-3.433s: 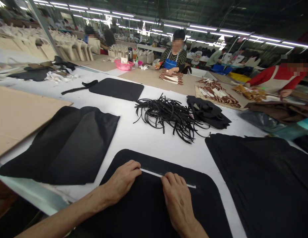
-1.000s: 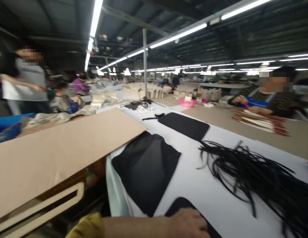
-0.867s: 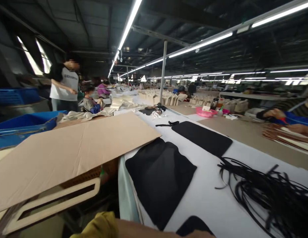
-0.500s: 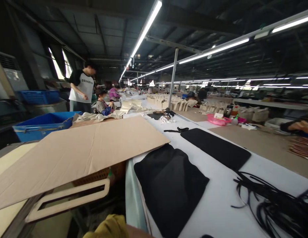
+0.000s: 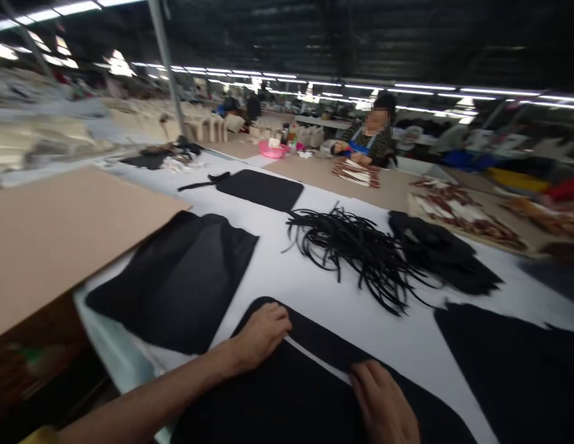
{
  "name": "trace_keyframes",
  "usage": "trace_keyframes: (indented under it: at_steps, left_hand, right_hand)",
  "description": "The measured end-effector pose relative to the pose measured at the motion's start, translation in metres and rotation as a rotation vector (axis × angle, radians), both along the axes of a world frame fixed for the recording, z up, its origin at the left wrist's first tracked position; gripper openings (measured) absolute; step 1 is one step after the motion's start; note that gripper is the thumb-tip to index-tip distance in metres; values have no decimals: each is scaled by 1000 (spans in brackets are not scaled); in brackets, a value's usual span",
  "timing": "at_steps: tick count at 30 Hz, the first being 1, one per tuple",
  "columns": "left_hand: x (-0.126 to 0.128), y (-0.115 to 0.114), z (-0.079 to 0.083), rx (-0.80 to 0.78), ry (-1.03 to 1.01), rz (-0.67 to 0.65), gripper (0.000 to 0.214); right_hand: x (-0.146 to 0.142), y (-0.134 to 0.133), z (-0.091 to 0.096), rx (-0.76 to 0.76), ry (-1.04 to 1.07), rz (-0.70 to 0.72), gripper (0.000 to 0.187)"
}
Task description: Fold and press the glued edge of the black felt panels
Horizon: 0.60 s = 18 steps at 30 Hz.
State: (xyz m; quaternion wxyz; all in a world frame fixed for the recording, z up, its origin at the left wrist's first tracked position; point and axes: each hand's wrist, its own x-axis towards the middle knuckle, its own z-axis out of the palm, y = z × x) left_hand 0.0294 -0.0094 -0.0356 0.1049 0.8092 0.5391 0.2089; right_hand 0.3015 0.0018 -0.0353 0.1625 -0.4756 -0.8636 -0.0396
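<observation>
1. Black fabric panel (image 5: 291, 401) lies flat at the near edge of the white surface (image 5: 277, 277).
2. Left hand (image 5: 261, 333) and right hand (image 5: 383, 404) apart, palms down, pressing the white strip (image 5: 319, 359); gripping nothing.
3. Panel likely soft, light, limp; best lifted by its edge.

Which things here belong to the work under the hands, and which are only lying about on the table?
In hand: left hand, right hand, black panel under both, white strip running between them.

Lying about: tangle of black straps, black fabric stack, cardboard sheet, second black panel, pink basin, black fabric heap.
</observation>
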Motion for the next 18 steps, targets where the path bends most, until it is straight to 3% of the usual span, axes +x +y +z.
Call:
trace_keyframes:
  at_steps: [5, 12, 18]
  left_hand:
    - [-2, 7, -5, -63, -68, -28, 22]
    - [-1, 6, -4, -126, -49, 14, 19]
    - [6, 8, 2, -126, -34, 70, 18]
  right_hand:
    - [0, 7, -4, -211, 82, -43, 22]
    - [-2, 8, 5, -245, 134, -86, 20]
    - [-6, 9, 5, -237, 39, -140, 20]
